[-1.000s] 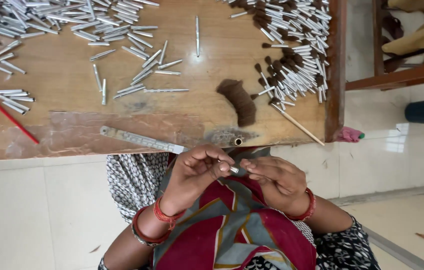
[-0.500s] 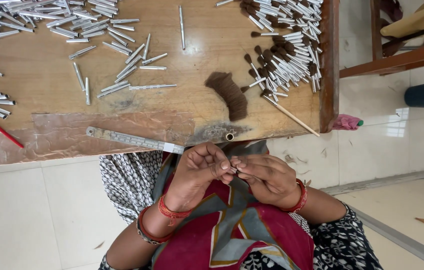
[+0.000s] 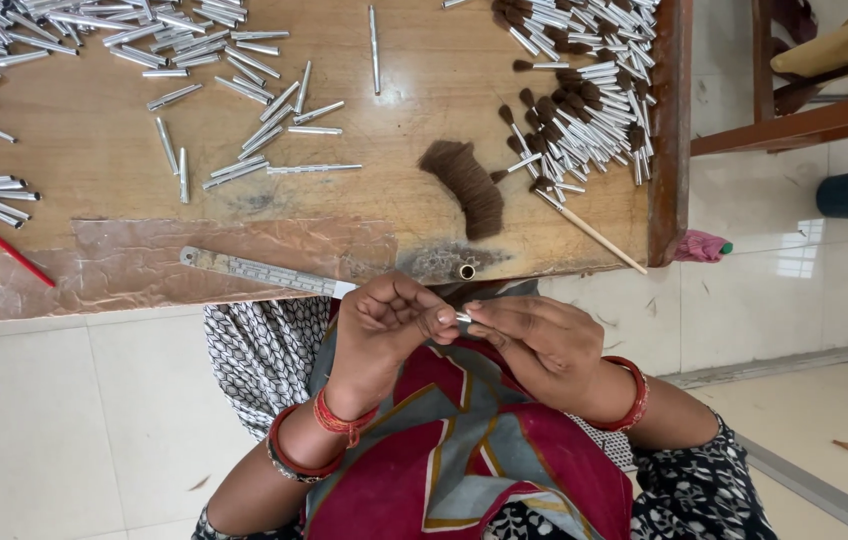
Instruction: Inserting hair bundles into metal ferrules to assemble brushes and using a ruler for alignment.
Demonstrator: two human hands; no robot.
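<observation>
Head view: left hand (image 3: pixel 384 325) and right hand (image 3: pixel 544 345), fingers curled closed, pinch a small metal ferrule (image 3: pixel 463 317) between them over the lap, near the wooden table (image 3: pixel 94 130); loose hair tuft (image 3: pixel 466 185) lies beyond.

Wooden table (image 3: pixel 94 130), scattered metal tubes (image 3: pixel 244 90), brown hair tuft (image 3: pixel 464 185), steel ruler (image 3: pixel 264 271), brush heads pile (image 3: pixel 584 100)

Both hands (image 3: pixel 464 335) pinch a small metal tube (image 3: pixel 463 317) above the lap
</observation>
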